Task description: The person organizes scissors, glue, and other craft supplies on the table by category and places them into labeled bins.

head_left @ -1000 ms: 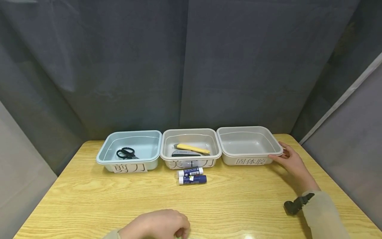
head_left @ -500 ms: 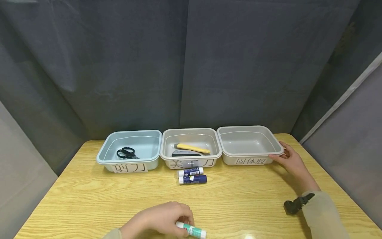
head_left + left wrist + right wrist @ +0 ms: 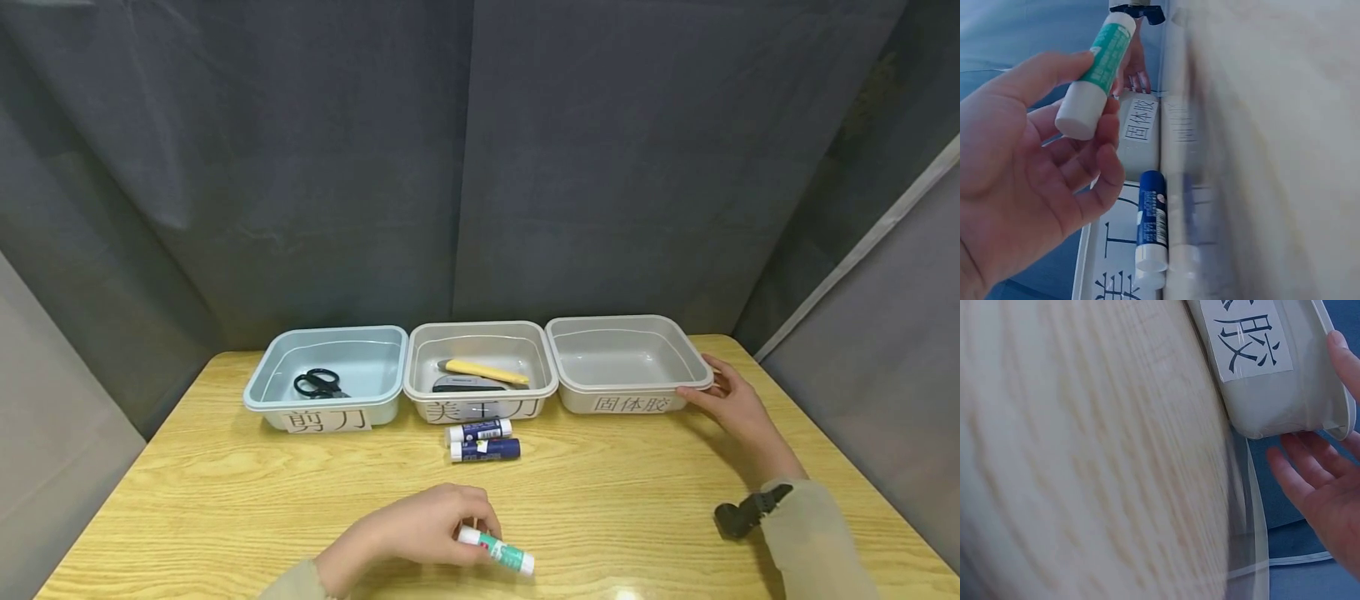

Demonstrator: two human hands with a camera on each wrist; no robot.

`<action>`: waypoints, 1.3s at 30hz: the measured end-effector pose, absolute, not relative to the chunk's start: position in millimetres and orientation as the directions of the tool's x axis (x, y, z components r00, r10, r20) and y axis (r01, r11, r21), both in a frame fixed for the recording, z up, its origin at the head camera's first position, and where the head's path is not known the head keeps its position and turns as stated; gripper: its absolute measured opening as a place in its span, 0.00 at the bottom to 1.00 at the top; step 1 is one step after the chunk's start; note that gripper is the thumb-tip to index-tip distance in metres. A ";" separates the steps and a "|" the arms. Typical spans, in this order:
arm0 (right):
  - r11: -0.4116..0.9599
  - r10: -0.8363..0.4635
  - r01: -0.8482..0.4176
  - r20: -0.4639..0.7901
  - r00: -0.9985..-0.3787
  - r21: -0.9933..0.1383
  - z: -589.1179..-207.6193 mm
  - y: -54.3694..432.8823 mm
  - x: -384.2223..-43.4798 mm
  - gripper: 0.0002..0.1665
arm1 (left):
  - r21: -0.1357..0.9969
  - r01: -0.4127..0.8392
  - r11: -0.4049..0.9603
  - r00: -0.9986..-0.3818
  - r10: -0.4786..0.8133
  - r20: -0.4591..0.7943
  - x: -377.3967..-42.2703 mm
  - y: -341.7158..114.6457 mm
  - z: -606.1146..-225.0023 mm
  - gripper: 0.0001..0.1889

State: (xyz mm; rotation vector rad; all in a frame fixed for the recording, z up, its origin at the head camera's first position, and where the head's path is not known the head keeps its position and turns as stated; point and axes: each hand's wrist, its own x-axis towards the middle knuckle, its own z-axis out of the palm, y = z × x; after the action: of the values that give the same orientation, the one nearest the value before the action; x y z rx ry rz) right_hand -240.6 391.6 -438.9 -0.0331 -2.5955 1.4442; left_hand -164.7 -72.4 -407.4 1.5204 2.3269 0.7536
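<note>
In the head view my left hand (image 3: 438, 527) is low over the front of the table, pinching a glue stick (image 3: 504, 552) with a green label and white ends. The left wrist view shows the same glue stick (image 3: 1105, 56) between thumb and fingers. At the far right, my right hand (image 3: 738, 408) holds the near right corner of a grey plastic bin (image 3: 636, 400), thumb at the rim and fingers along the side. Nothing lies inside that bin. Two blue-and-white glue sticks (image 3: 486, 450) lie side by side before the middle bin.
A beige middle bin (image 3: 420, 387) contains a yellow utility knife (image 3: 483, 372) and a grey-black cutter (image 3: 468, 384). To its left, a light blue bin (image 3: 258, 387) holds black-handled scissors (image 3: 318, 383). All three bins carry paper labels. Dark curtains (image 3: 465, 167) hang behind the table.
The green glue stick has come into sight in my left hand, which has moved forward and slightly right. My right hand stays at the grey bin.
</note>
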 end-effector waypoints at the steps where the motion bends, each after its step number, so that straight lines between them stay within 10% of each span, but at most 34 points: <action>1: 0.529 0.101 -0.068 0.143 -0.985 -0.846 -438.9 391.6 -240.8 0.50 | 0.551 0.771 0.320 -0.424 0.903 0.069 -165.8 -71.0 -406.1 0.06; 39: 0.499 0.078 -0.053 0.106 -0.991 -0.865 -438.9 396.5 -242.0 0.51 | 0.756 0.580 0.302 -0.674 0.699 0.238 -209.5 -9.7 -402.4 0.12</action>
State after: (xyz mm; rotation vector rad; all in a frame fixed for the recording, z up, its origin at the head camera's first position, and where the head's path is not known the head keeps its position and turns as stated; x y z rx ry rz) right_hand -242.0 396.5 -438.9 -0.0222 -2.6039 1.5102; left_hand -209.5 -9.7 -402.4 1.1984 2.4218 1.3147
